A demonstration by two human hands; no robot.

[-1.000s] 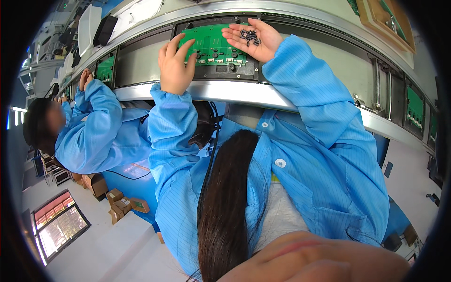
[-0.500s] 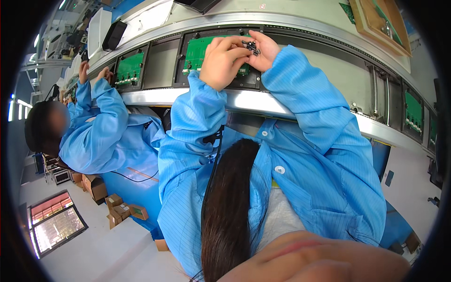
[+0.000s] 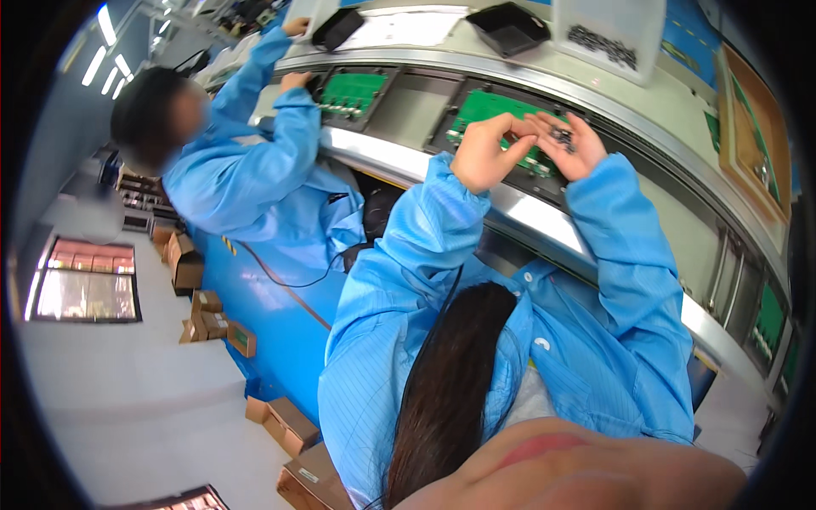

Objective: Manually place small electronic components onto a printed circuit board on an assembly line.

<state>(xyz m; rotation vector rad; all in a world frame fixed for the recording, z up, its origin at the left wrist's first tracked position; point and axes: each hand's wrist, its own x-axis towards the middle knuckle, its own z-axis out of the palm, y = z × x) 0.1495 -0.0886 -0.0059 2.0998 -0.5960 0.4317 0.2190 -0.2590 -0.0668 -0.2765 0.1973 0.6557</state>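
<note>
Both hands raised: left hand (image 3: pixel 481 155) pinching, right hand (image 3: pixel 571 146) cupped.

Single view, head-worn, left of a side-by-side fisheye pair. Looks steeply down the wearer's own front: chin and hair fill the lower edge, blue sleeves run up from there to the left hand (image 3: pixel 481 155) and right hand (image 3: pixel 571 146), both raised close in front of the lens near picture centre. Faces the desk (image 3: pixel 544 217), whose straight metal edge bows across the upper half from fisheye bending. Green circuit board (image 3: pixel 501 110) lies just beyond the hands. Floor (image 3: pixel 110 374) shows far below at left. A co-worker (image 3: pixel 246 170) sits at the wearer's left, farther off. Rim vignetted black. No second view.
</note>
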